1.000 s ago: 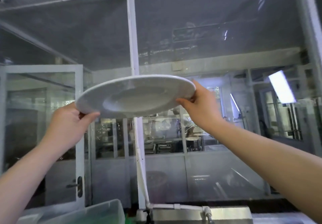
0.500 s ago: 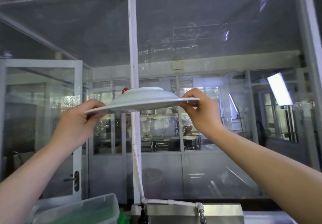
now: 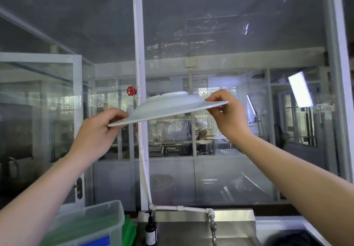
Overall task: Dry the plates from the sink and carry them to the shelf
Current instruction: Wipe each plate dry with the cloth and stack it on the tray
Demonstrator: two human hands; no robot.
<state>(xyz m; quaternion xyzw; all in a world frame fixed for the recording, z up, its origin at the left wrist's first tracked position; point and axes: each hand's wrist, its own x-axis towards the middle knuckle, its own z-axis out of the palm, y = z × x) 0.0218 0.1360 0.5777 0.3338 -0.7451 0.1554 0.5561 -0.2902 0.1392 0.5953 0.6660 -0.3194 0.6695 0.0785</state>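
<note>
I hold a white plate (image 3: pixel 168 106) upside down at chest height in front of the window, its foot ring on top and its left side tilted lower. My left hand (image 3: pixel 95 133) pinches the left rim between thumb and curled fingers. At the opposite rim my right hand (image 3: pixel 228 115) pinches the plate the same way. The steel sink (image 3: pixel 191 230) lies below at the bottom edge; its basin is mostly out of view.
A white water pipe (image 3: pixel 138 73) with a red valve (image 3: pixel 131 91) runs down to a tap (image 3: pixel 211 224) over the sink. A dark pump bottle (image 3: pixel 150 230) stands beside the tap. A clear plastic bin (image 3: pixel 92 226) sits at lower left. Glass partitions fill the background.
The plate has been turned over from showing its underside to the camera to lying nearly flat, foot up, and it has come down lower. Both hands kept their hold on the rim.
</note>
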